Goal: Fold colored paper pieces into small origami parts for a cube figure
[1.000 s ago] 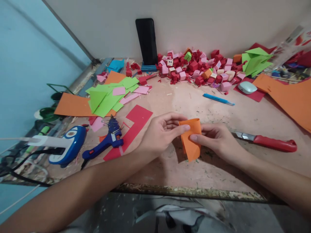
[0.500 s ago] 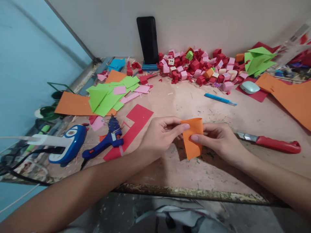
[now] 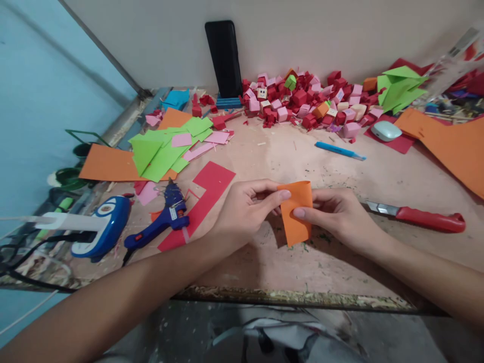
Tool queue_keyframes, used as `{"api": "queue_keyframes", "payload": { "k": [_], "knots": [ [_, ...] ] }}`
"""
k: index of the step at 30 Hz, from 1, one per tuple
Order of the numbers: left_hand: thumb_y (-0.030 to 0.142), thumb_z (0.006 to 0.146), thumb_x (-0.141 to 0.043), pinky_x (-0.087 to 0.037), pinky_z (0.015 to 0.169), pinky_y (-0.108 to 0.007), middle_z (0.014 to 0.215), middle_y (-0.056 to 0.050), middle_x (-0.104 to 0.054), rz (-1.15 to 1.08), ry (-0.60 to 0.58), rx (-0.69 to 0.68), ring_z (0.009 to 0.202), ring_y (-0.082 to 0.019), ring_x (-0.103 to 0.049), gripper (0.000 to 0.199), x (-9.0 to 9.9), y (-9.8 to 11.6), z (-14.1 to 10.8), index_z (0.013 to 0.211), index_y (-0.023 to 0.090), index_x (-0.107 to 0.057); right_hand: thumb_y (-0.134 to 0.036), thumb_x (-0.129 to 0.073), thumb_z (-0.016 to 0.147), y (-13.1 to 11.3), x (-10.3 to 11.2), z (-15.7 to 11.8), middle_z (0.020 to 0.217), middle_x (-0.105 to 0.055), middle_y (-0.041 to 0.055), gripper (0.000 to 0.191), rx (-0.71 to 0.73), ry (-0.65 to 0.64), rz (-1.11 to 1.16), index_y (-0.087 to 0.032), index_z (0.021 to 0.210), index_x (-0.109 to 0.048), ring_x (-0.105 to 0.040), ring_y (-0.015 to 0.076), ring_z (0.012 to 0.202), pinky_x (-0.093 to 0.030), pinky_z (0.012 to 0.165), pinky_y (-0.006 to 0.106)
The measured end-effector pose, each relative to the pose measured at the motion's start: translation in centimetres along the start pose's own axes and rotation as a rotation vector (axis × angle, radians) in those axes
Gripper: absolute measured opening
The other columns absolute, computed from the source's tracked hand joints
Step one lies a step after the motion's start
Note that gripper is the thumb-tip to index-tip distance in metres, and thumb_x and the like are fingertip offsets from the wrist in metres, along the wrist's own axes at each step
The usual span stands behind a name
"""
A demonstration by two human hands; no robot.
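You have a folded piece of orange paper (image 3: 298, 231) upright between your hands, to the right of the hot glue gun (image 3: 153, 227). Your left hand (image 3: 244, 204) is closed in a pinch at the paper's upper left, thumb in front and fingers curled behind. Your right hand (image 3: 340, 214) grips the opposite side, its thumb pressed flat near the middle. With a thumb on the front of each side, the hold probably lines up the layers and stops the rounded top fold from springing open. Whether the lower edge touches the worktable (image 3: 257, 156) can't be told.

The glue gun lies on its side, partly over a red paper sheet (image 3: 217, 179), with its nozzle pointing away from you, which likely guards your forearm from the tip. Just to its left is the blue-and-white power strip (image 3: 117, 222), probably close so that cords reach easily. Beyond the gun, green paper pieces (image 3: 159, 156) lie loosely stacked.

Well to the gun's right, past your right hand, the knife (image 3: 427, 219) has its red handle outward, handy to grasp. Farther back and right of the gun, folded paper cubes (image 3: 300, 97) are heaped against the wall, perhaps to free working room, and a phone (image 3: 224, 60) leans upright on a blue stand (image 3: 229, 102).
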State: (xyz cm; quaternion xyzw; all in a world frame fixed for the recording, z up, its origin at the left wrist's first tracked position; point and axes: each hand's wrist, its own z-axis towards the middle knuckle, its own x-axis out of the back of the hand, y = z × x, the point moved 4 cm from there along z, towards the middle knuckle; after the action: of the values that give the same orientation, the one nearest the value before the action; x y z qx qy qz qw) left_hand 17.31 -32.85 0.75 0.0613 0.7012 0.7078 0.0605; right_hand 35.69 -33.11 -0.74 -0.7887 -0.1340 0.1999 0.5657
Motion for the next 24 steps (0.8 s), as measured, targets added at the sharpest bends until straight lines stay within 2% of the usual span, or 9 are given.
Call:
{"api": "queue_keyframes", "payload": {
  "k": [5,8,12,16,21,24],
  "knots": [
    [0.030,0.089,-0.079,-0.055,0.063,-0.019,0.078,-0.002,-0.077,0.020,-0.017,-0.001,0.069,-0.011,-0.068,0.016,-0.09,0.16,-0.15,0.083,0.016,-0.081,-0.045,-0.089,0.085,-0.24,0.02,-0.41,0.081,-0.077,0.0061,0.028,0.007,0.012,-0.051,-0.019,0.094,-0.085,-0.070,0.0195,0.075,-0.056,0.062,0.028],
    [0.031,0.089,-0.079,-0.056,0.065,-0.019,0.080,-0.002,-0.078,0.049,-0.047,0.023,0.072,-0.013,-0.069,0.016,-0.19,0.02,-0.25,0.084,0.016,-0.081,-0.049,-0.081,0.092,-0.44,0.21,-0.57,0.078,-0.072,0.0048,0.031,0.039,0.034,-0.063,-0.019,0.090,-0.083,-0.061,0.0153,0.068,-0.049,0.057,0.026],
    [0.033,0.087,-0.082,-0.056,0.065,-0.020,0.081,-0.003,-0.078,0.048,-0.056,0.055,0.073,-0.013,-0.070,0.018,-0.23,-0.28,-0.28,0.085,0.016,-0.082,-0.049,-0.082,0.092,-0.70,0.30,-0.45,0.069,-0.061,0.0021,0.037,0.047,0.075,-0.068,-0.015,0.077,-0.080,-0.050,0.0114,0.062,-0.043,0.056,0.025],
    [0.032,0.086,-0.083,-0.056,0.063,-0.018,0.080,-0.002,-0.078,0.034,-0.058,0.067,0.072,-0.013,-0.070,0.016,-0.26,-0.25,-0.23,0.085,0.016,-0.082,-0.050,-0.086,0.087,-0.62,0.18,-0.32,0.069,-0.058,0.0012,0.039,0.030,0.066,-0.022,-0.014,0.074,-0.077,-0.049,0.0112,0.062,-0.041,0.057,0.025],
    [0.032,0.086,-0.081,-0.055,0.060,-0.018,0.077,-0.002,-0.077,0.036,-0.085,0.096,0.067,-0.011,-0.068,0.016,-0.35,-0.24,-0.24,0.085,0.015,-0.082,-0.053,-0.082,0.091,-0.22,0.51,-0.32,0.064,-0.052,-0.0010,0.043,0.024,0.066,-0.026,-0.016,0.072,-0.072,-0.043,0.0099,0.056,-0.034,0.052,0.025],
    [0.032,0.087,-0.081,-0.055,0.059,-0.019,0.075,-0.002,-0.075,0.034,-0.092,0.111,0.064,-0.011,-0.067,0.017,-0.39,-0.32,-0.28,0.084,0.016,-0.081,-0.055,-0.080,0.092,-0.24,0.67,-0.38,0.067,-0.057,0.0010,0.045,0.044,0.066,-0.039,-0.016,0.072,-0.073,-0.046,0.0112,0.059,-0.038,0.054,0.027]
  ]
}}
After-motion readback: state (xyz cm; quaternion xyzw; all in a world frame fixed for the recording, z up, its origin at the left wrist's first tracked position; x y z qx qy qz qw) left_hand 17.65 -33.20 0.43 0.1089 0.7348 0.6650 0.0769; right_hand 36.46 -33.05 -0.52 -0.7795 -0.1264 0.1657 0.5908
